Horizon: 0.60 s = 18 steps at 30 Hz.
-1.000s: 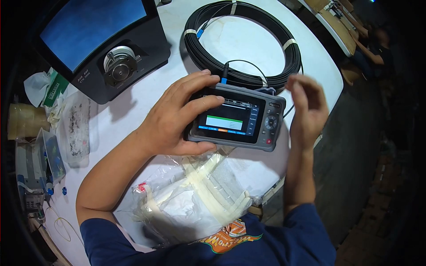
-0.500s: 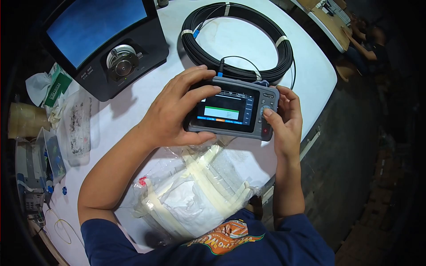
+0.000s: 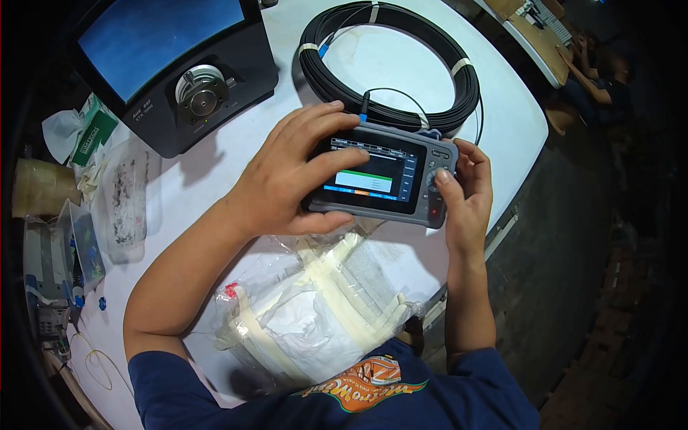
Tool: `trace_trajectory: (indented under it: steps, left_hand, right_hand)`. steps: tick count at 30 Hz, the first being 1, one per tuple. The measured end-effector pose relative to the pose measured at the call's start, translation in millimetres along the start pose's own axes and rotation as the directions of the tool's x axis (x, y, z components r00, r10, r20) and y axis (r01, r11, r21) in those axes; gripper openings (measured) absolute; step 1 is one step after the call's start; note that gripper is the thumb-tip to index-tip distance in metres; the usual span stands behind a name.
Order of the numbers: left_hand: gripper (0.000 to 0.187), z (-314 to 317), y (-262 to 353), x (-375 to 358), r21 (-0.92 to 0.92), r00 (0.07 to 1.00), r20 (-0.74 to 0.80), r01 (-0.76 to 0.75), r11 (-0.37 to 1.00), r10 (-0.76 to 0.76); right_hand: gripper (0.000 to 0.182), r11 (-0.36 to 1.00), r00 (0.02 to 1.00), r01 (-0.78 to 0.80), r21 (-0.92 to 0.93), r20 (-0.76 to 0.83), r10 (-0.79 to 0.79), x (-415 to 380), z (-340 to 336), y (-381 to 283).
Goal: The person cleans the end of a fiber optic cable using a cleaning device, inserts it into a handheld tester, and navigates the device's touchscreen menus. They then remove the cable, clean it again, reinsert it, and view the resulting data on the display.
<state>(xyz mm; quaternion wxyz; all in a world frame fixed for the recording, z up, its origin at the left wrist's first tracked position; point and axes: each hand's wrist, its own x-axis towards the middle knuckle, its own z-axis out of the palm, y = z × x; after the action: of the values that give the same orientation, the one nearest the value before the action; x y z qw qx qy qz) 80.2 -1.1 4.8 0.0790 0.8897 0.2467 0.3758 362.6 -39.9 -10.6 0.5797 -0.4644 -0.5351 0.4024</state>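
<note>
You hold the handheld tester (image 3: pixel 380 179) at the centre of the frame, raised a little above the white table (image 3: pixel 502 107), its screen lit with a green-and-white box. You look to be working its menu, so the next press calls for a steady thumb on the round keypad. Your left hand (image 3: pixel 287 179) is curled round the left end, forefinger lying across the screen's top. Your right hand (image 3: pixel 462 190) clasps the right end, thumb on the keypad. Just above, the black cable coil (image 3: pixel 390 64) feeds a lead into the tester's top. A taped plastic bundle (image 3: pixel 315 315) lies below.
</note>
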Motion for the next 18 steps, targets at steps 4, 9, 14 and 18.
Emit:
trace_trajectory:
  steps: [4, 9, 14, 18]
  left_hand:
    - [0.054, 5, 14, 2, 0.203, 0.996, 0.019, -0.088, 0.975, 0.086]
    - [0.052, 15, 24, 5, 0.239, 0.998, 0.031, -0.059, 0.969, 0.053]
    - [0.05, 13, 23, 4, 0.193, 1.0, 0.023, -0.022, 0.981, 0.018]
    - [0.04, 1, 13, 0, 0.148, 0.998, -0.02, -0.051, 0.988, 0.055]
  right_hand:
    - [0.048, 0.999, 0.999, 0.033, -0.003, -0.004, -0.033, 0, 2, 1]
    - [0.045, 0.999, 0.999, 0.044, -0.001, 0.009, -0.044, 0, 1, -1]
    - [0.045, 0.999, 0.999, 0.049, -0.019, 0.016, -0.048, 0, 1, -2]
    - [0.045, 0.998, 0.998, 0.056, 0.002, 0.011, -0.056, 0, 0, 0]
